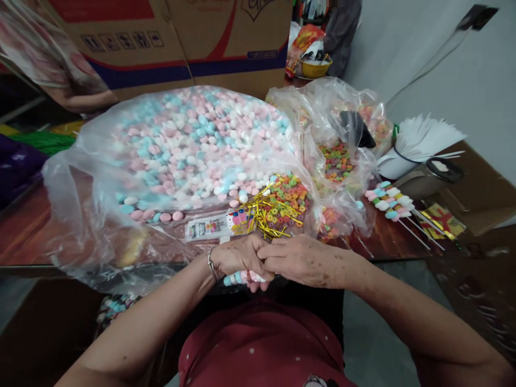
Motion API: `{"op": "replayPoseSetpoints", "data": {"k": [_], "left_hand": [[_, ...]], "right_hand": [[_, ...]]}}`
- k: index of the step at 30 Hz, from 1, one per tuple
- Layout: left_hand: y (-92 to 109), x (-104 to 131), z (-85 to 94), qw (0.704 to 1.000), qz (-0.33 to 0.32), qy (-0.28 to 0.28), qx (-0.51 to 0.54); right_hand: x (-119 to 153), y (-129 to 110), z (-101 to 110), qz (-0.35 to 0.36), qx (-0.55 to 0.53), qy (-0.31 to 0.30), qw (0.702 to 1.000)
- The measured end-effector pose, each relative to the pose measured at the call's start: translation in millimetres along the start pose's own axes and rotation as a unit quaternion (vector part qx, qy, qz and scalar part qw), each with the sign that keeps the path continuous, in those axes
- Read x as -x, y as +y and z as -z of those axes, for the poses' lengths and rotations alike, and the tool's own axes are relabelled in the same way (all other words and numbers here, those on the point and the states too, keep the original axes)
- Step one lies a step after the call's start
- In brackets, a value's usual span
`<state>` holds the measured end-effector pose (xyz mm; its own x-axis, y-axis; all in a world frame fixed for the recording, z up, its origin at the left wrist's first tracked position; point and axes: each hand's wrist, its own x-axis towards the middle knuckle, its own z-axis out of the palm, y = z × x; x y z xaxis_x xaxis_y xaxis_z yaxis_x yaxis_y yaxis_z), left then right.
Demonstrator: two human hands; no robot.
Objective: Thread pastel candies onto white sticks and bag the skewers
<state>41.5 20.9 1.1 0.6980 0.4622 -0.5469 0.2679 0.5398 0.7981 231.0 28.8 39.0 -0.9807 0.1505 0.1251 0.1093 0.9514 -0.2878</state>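
Note:
Close to my body, at the table's front edge, my left hand (239,257) is closed around a marshmallow skewer (244,277) with blue, white and pink pieces. Most of the skewer is hidden under my fingers. My right hand (304,262) meets the left one, its fingers bent and pinched against the left thumb and fingers. What those fingertips hold cannot be made out. Just beyond both hands lie gold twist ties (266,215), ring-shaped gummy candies (288,199) in several colours, and a printed packet (217,226).
A large clear bag of marshmallows (201,134) covers the middle of the table. To its right are bags of ring candies (338,156), finished marshmallow skewers (389,201), and a cup of white sticks (399,161). Behind stands a cardboard box (173,48); another person's arm (86,99) shows at left.

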Motion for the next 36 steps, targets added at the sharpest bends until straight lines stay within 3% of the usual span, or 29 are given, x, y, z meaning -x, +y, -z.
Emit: {"op": "replayPoseSetpoints", "data": {"k": [7, 17, 19, 21, 22, 23, 26, 28, 29, 30, 31, 32, 33, 34, 35, 36], "left_hand": [[4, 3, -2.2, 0.999, 0.029, -0.019, 0.004], [13, 7, -5.9, 0.997, 0.052, -0.013, -0.050], [12, 8, -9.2, 0.994, 0.046, -0.010, -0.098], [11, 7, -14.7, 0.974, -0.007, 0.049, -0.223], [9, 6, -17.9, 0.943, -0.049, 0.110, -0.310], [8, 4, -21.0, 0.893, -0.092, 0.189, -0.399], [3, -6, -27.3, 0.671, -0.203, 0.421, -0.576], [0, -12, -29.3, 0.548, -0.297, 0.517, -0.587], [-1, -14, -30.1, 0.503, -0.349, 0.549, -0.569], [-2, -15, -31.0, 0.476, -0.398, 0.566, -0.543], [-4, -15, -32.0, 0.478, -0.435, 0.565, -0.513], [-5, -14, -32.8, 0.513, -0.454, 0.551, -0.476], [-6, -12, -33.1, 0.575, -0.458, 0.530, -0.423], [-5, -10, -32.4, 0.656, -0.447, 0.505, -0.340], [-3, -8, -30.6, 0.732, -0.422, 0.480, -0.235], [0, -4, -27.5, 0.787, -0.390, 0.462, -0.126]], "right_hand": [[6, -10, -8, -0.047, 0.046, -0.012, 0.998], [9, -26, -12, -0.076, 0.075, 0.027, 0.994], [8, -25, -19, -0.078, 0.080, 0.025, 0.993], [4, -22, -30, -0.128, 0.083, 0.018, 0.988], [2, -19, -36, -0.177, 0.084, 0.020, 0.980], [-2, -16, -41, -0.234, 0.084, 0.031, 0.968], [-13, -1, -48, -0.377, 0.063, 0.146, 0.913], [-19, 11, -45, -0.415, 0.013, 0.281, 0.865], [-22, 17, -42, -0.423, -0.028, 0.347, 0.837], [-24, 21, -39, -0.427, -0.074, 0.405, 0.805], [-26, 23, -36, -0.427, -0.123, 0.450, 0.775], [-28, 24, -34, -0.424, -0.168, 0.482, 0.748], [-31, 22, -33, -0.417, -0.203, 0.504, 0.729], [-34, 18, -32, -0.405, -0.225, 0.516, 0.721], [-38, 12, -33, -0.388, -0.235, 0.521, 0.723], [-42, 6, -35, -0.368, -0.237, 0.520, 0.734]]}}
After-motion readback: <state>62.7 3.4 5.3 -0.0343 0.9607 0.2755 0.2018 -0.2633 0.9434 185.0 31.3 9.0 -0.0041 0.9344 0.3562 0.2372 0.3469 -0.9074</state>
